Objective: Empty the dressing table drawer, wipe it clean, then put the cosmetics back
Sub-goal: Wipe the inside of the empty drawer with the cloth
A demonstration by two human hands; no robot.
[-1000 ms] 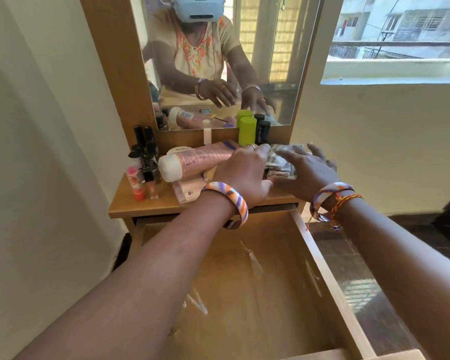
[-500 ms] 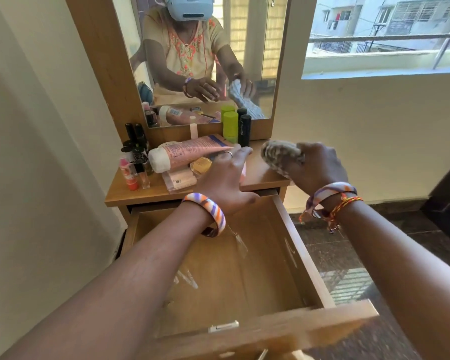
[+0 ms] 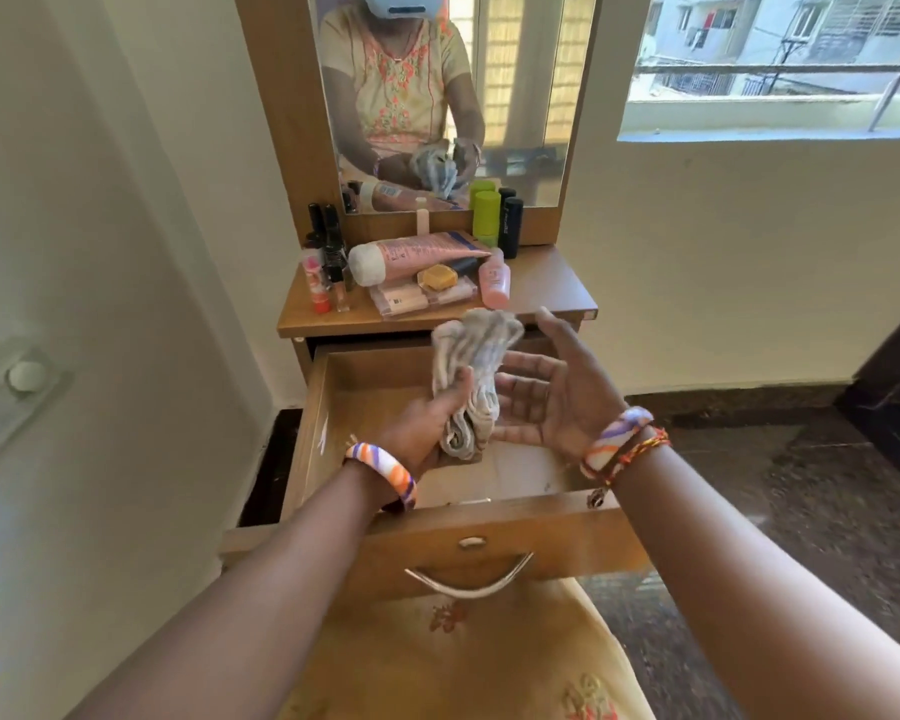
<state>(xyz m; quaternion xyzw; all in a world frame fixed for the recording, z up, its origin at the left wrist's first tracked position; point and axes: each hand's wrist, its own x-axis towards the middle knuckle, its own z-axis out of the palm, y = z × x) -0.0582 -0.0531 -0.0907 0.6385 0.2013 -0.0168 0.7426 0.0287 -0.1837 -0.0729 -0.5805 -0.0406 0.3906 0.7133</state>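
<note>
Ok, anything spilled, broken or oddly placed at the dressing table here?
Nothing stands out. The drawer is pulled open and looks empty; the cosmetics sit crowded but unspilled on the tabletop. The left hand grips the bunched cloth over the drawer, the right hand open beside it.

Bright daylight from window (image 3: 770, 65) at upper right. Wall (image 3: 74, 200) at left in soft shade. Slight glare on drawer (image 3: 427, 527) floor. Wide-angle bending at edges; forearms near camera look a bit blurred.
</note>
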